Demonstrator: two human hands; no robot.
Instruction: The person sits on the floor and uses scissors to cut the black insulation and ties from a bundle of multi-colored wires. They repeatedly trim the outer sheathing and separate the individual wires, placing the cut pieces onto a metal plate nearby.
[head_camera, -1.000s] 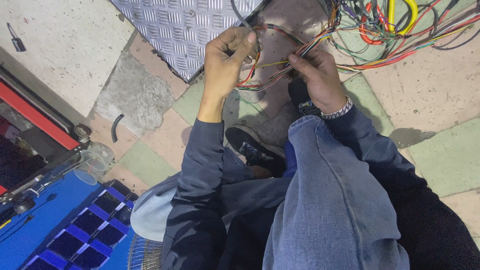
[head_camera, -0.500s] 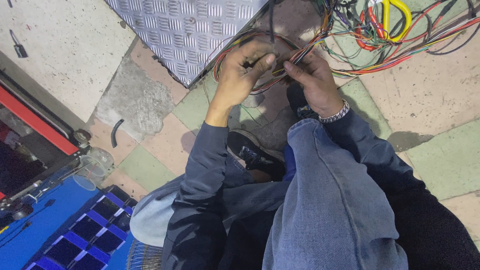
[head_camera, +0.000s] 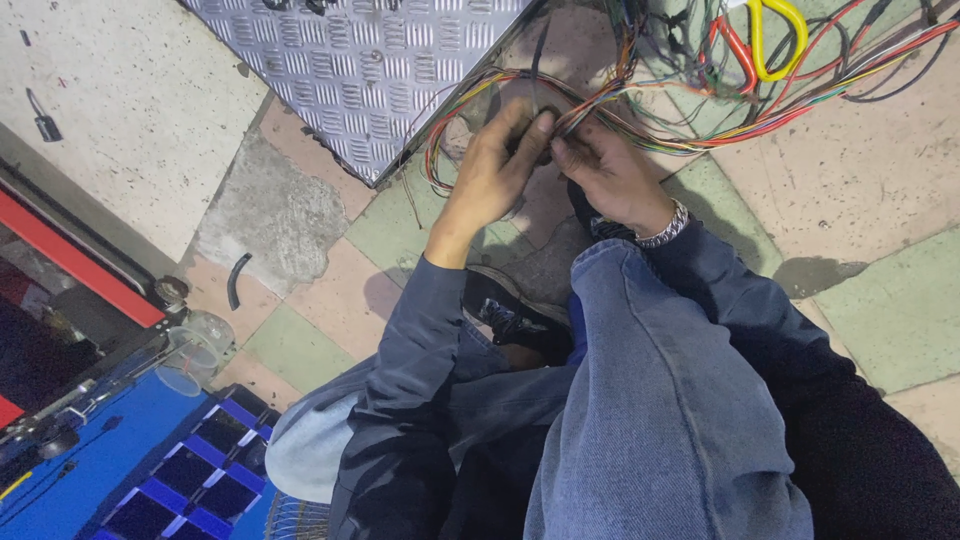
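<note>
Two hands: left hand (head_camera: 490, 180) and right hand (head_camera: 610, 180), meeting above the shoe (head_camera: 510, 310), fingertips together on one spot
Held thing: wire bundle (head_camera: 600, 110), many thin strands in red, orange, yellow, green and black, just beyond the shoe
Left grip: fingers curled and pressed together, pinching strands of the bundle at the thumb side
Right grip: fingers closed on the same clump, thumb pressing strands toward the left fingertips; wrist with a metal watch band (head_camera: 662, 228)
Handling, as a judgement: light, limp, springy in loops; likely to tangle and slip through fingers singly; insulation soft, thin conductors prone to kinks; best taken as a gathered clump close to the pinch, not by loose ends
Long axis: from the pinch up and rightward, away from the shoe, toward the loose tangle; one loop curling back left toward the plate
Beyond the shoe, left: ribbed metal plate (head_camera: 370, 70) lying on the tiled floor (head_camera: 880, 190)
Beyond the shoe, far right: yellow-handled tool (head_camera: 775, 30) among the wires, kind not clear
Left of the shoe: blue case (head_camera: 110, 470) with dark compartments
</note>
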